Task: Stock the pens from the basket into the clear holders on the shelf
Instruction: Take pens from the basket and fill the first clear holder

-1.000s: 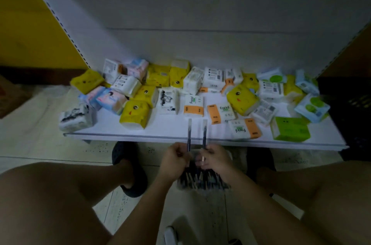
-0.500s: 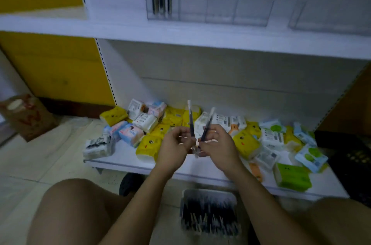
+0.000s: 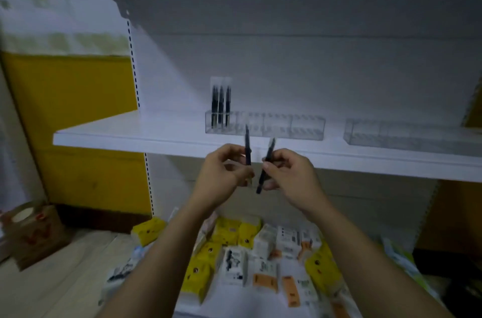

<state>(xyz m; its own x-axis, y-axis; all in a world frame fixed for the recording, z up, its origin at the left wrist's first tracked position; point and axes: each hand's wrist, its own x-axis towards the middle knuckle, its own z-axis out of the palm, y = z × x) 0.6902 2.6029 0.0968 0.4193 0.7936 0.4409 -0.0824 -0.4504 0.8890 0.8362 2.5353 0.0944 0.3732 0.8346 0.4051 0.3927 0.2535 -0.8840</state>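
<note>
Pens (image 3: 247, 148) seem light, stiff and slippery, so we pinch one mid-barrel in the left hand (image 3: 224, 171), another in the right hand (image 3: 289, 174), below the clear holder (image 3: 264, 125).

A second ago my left hand (image 3: 224, 169) and right hand (image 3: 289, 174) were down at the basket. Now I have them up at the front edge of the shelf (image 3: 130, 139). The right pen (image 3: 266, 164) leans over now. My view went up too: the basket is gone, and the holder (image 3: 287, 126) shows.
</note>
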